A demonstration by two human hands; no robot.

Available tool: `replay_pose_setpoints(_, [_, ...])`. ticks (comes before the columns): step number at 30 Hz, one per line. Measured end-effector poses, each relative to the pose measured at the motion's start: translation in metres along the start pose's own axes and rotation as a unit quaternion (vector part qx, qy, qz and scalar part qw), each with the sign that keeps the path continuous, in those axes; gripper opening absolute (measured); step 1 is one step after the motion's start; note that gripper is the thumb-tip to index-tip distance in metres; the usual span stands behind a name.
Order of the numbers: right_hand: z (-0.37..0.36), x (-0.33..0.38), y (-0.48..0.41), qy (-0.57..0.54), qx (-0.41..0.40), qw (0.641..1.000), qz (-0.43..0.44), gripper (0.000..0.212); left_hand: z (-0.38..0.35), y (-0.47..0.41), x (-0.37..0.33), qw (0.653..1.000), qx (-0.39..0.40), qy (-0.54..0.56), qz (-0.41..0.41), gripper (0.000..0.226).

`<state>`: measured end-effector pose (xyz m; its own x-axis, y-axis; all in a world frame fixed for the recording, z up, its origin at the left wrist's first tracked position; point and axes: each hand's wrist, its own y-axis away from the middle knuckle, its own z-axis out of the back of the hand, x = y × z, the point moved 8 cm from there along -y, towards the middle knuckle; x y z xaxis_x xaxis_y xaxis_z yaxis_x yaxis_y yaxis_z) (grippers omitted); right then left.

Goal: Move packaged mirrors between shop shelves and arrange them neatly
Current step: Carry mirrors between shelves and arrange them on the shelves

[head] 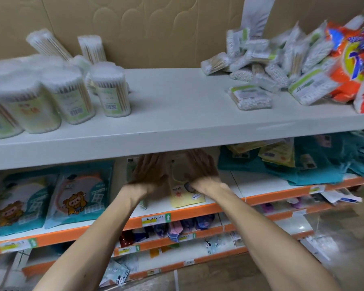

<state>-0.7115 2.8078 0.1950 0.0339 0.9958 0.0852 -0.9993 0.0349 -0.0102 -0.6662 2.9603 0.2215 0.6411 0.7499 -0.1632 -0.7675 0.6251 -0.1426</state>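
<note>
Both my hands reach under the white upper shelf (pixel 177 131) onto the orange-edged shelf (pixel 219 203). A yellow packaged mirror (pixel 180 185) leans there between them. My left hand (pixel 149 175) lies flat against its left side with straight fingers. My right hand (pixel 200 169) presses its right side, fingers also straight. Two teal packaged mirrors with a cartoon lion, one (pixel 78 196) beside the other (pixel 15 204), lean on the same shelf to the left. The fingertips and the top of the yellow pack are in shadow under the upper shelf.
Cotton swab tubs (pixel 111 91) stand on the upper shelf's left, loose swab packs (pixel 261 66) and orange bags (pixel 353 59) on its right. Teal and yellow flat packs (pixel 282 162) pile up right of my hands. Lower shelves hold small goods.
</note>
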Motion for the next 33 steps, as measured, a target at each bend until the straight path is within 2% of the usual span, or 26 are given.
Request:
replay_pose_setpoints(2, [0.016, 0.003, 0.016, 0.037, -0.019, 0.999, 0.025, 0.088, 0.010, 0.007, -0.014, 1.000, -0.018, -0.010, -0.007, 0.083])
replay_pose_setpoints(6, [0.050, -0.004, 0.053, 0.057, -0.056, 0.996, 0.026, 0.070, 0.008, 0.022, -0.043, 0.996, -0.013, -0.074, -0.050, 0.083])
replay_pose_setpoints(10, [0.056, -0.037, 0.096, 0.110, -0.101, 0.989, 0.001, 0.078, 0.006, 0.032, -0.082, 0.995, -0.019, -0.086, -0.049, 0.088])
replay_pose_setpoints(14, [0.060, -0.078, 0.155, 0.132, -0.124, 0.983, -0.011, 0.085, 0.006, 0.049, -0.148, 0.992, -0.034, -0.097, -0.078, 0.087])
replay_pose_setpoints(17, [0.065, -0.115, 0.223, 0.127, -0.138, 0.982, -0.024, 0.083, -0.007, 0.064, -0.205, 0.991, -0.017, -0.085, -0.104, 0.090])
replay_pose_setpoints(20, [0.072, -0.168, 0.299, 0.118, -0.157, 0.978, -0.064, 0.082, -0.019, 0.077, -0.264, 0.989, -0.012, -0.079, -0.124, 0.087])
replay_pose_setpoints(24, [0.082, -0.235, 0.373, 0.127, -0.142, 0.974, -0.126, 0.085, -0.022, 0.086, -0.351, 0.984, -0.009, -0.064, -0.167, 0.080])
replay_pose_setpoints(27, [0.092, -0.261, 0.391, 0.112, -0.139, 0.972, -0.151, 0.084, -0.018, 0.080, -0.398, 0.981, -0.018, -0.060, -0.183, 0.079])
replay_pose_setpoints(33, [0.094, -0.308, 0.397, 0.109, -0.141, 0.973, -0.146, 0.079, -0.028, 0.041, -0.459, 0.981, -0.018, -0.044, -0.188, 0.078])
